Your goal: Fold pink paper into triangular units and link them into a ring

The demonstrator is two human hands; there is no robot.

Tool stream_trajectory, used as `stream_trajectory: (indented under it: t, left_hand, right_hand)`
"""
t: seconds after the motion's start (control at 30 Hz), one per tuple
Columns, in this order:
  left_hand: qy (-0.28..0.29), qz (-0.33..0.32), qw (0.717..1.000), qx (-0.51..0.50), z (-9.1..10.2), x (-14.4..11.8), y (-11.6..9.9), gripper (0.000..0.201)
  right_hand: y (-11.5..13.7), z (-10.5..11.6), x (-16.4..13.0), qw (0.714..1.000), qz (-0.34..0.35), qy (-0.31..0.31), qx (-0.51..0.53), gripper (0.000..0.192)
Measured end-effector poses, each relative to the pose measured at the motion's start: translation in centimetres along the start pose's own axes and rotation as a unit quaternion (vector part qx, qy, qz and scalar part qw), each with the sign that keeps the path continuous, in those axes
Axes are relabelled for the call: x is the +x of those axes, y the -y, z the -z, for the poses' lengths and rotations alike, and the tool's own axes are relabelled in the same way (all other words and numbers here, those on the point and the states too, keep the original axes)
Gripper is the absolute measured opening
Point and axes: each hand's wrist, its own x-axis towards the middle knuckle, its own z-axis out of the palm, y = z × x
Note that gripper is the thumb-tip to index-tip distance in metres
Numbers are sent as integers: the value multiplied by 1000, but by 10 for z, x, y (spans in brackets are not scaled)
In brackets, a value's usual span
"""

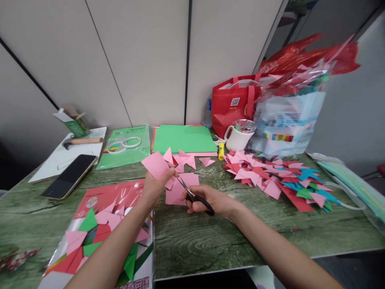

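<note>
Two hands at work above the middle of the bench (pixel 210 245), near its front edge. Left hand (pixel 155 188) pinched shut on a pink paper sheet (pixel 156 164), held up and tilted. Right hand (pixel 210 200) closed through the black handles of scissors (pixel 188 192), blades parted and pointing toward the sheet's lower edge. More pink sheets (pixel 180 190) flat beneath, pink triangles (pixel 183 159) just behind, green paper stack (pixel 183 138) toward the back edge. Heap of folded triangles (pixel 279 180) toward the right edge, white mug (pixel 239 138) behind it, phone (pixel 70 176) toward the left edge. Cutting step apparently in hand. Next, by judgement: blades fed squarely onto the sheet, paper kept taut, left fingertips clear.
</note>
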Motion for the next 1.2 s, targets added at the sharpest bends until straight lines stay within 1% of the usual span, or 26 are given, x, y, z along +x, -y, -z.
stream_trajectory:
  t: [0.07, 0.13, 0.23, 0.3, 0.37, 0.43, 0.5, 0.57, 0.6, 0.67, 0.73, 0.77, 0.8, 0.9, 1.0, 1.1, 1.2]
  left_hand:
    - [10, 23, 999, -28, -1, 0, -2, 30]
    - [35, 49, 996, -65, -2, -1, -4, 38]
    - [73, 62, 991, -96, -3, -3, -5, 46]
    - [94, 64, 989, -97, -5, -5, -3, 48]
    - [115, 72, 986, -91, -6, -7, 0, 50]
    - [142, 83, 983, -81, -8, -9, 3, 53]
    - [171, 91, 979, -71, -9, -11, 6, 55]
    - [183, 97, 976, -60, -9, -11, 8, 53]
    - [176, 97, 978, -53, -9, -10, 9, 50]
    - [134, 89, 986, -44, -8, -9, 9, 42]
    - [89, 81, 991, -55, -8, -7, 9, 38]
    - [78, 82, 991, -72, -7, -6, 8, 36]
    - [76, 88, 989, -92, -7, -5, 7, 34]
    - [105, 122, 977, -136, -7, -5, 3, 32]
    - [127, 141, 972, -141, -7, -6, 0, 32]
    - [136, 143, 971, -135, -7, -6, 0, 30]
    - [134, 126, 974, -134, -7, -6, 0, 26]
  right_hand:
    - [1, -3, 1, 999, 12, -41, -13, 43]
    - [3, -5, 4, 991, 50, -122, -24, 41]
    - [3, -5, 7, 960, 119, -251, -27, 41]
    - [2, -2, 9, 945, 141, -295, -13, 41]
    - [0, 0, 10, 941, 145, -307, 11, 41]
    - [-2, 1, 10, 941, 143, -305, 29, 43]
    - [-3, 1, 10, 941, 148, -302, 30, 42]
    - [-4, 0, 10, 938, 156, -309, 21, 39]
    - [-4, 0, 10, 935, 158, -316, 15, 37]
    - [-3, 0, 10, 931, 155, -331, 6, 36]
    - [-2, 1, 10, 928, 149, -340, 8, 35]
    - [-2, 1, 10, 929, 147, -340, 13, 35]
    - [-2, 2, 10, 930, 145, -338, 21, 35]
    - [-3, 3, 11, 932, 143, -328, 57, 33]
    - [-3, 4, 11, 930, 140, -328, 91, 33]
    - [-3, 5, 12, 924, 129, -338, 126, 34]
    - [-3, 6, 12, 920, 129, -341, 142, 33]
